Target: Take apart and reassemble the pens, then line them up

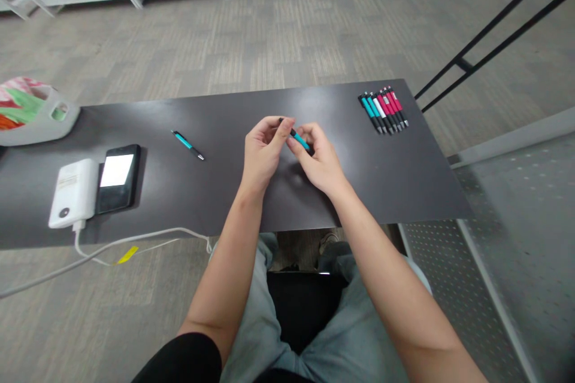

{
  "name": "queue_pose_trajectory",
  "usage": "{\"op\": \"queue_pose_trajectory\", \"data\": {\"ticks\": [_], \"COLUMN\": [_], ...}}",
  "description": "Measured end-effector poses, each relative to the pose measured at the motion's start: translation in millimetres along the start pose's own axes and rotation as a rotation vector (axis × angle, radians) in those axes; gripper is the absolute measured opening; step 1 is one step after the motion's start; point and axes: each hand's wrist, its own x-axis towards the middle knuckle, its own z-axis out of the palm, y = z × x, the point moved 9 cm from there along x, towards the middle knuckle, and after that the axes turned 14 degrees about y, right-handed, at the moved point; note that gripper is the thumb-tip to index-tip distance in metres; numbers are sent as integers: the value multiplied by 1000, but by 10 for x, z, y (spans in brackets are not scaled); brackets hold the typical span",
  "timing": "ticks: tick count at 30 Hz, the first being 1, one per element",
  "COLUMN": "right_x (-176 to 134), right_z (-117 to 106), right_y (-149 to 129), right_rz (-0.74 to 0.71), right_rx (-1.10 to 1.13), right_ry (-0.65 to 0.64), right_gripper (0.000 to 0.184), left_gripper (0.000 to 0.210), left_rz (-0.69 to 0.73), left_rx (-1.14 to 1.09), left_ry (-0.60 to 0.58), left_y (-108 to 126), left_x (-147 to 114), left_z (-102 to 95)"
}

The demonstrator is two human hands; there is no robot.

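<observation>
Between my two hands, above the middle of the table, is a turquoise and black pen (pixel 300 139). My left hand (pixel 266 148) pinches its black upper end between thumb and fingers. The fingers of my right hand (pixel 320 155) close round the turquoise barrel and the other end, whose tip they hide. A second turquoise and black pen (pixel 187 145) lies slanted on the table to the left of my hands. Off to the right, several turquoise, white and red pens (pixel 384 111) lie side by side in a row.
On the dark table (pixel 215 191), a white power bank (pixel 75 192) with a white cable (pixel 148 234) sits beside a black phone (pixel 118 178) with a lit screen. A white basket (pixel 58 114) with colourful contents stands at the far left. A black metal frame (pixel 465 64) rises beyond the right end.
</observation>
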Motion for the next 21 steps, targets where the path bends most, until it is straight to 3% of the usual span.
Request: {"op": "queue_pose_trajectory", "data": {"ticks": [5, 11, 14, 21], "right_x": [-24, -30, -56, -41], "right_z": [60, -10, 12, -91], "right_y": [71, 77, 94, 81], "right_rz": [29, 24, 60, 15], "right_rx": [53, 19, 17, 0], "right_ry": [-82, -33, -82, -10], "right_gripper": [57, 56, 58, 49], "left_gripper": [46, 56, 53, 45], "left_rz": [12, 28, -4, -12], "left_rx": [20, 47, 50, 46], "left_ry": [13, 18, 29, 27], "left_y": [-16, 60, 70, 43], "left_x": [20, 28, 37, 46], "left_z": [6, 7, 1, 23]}}
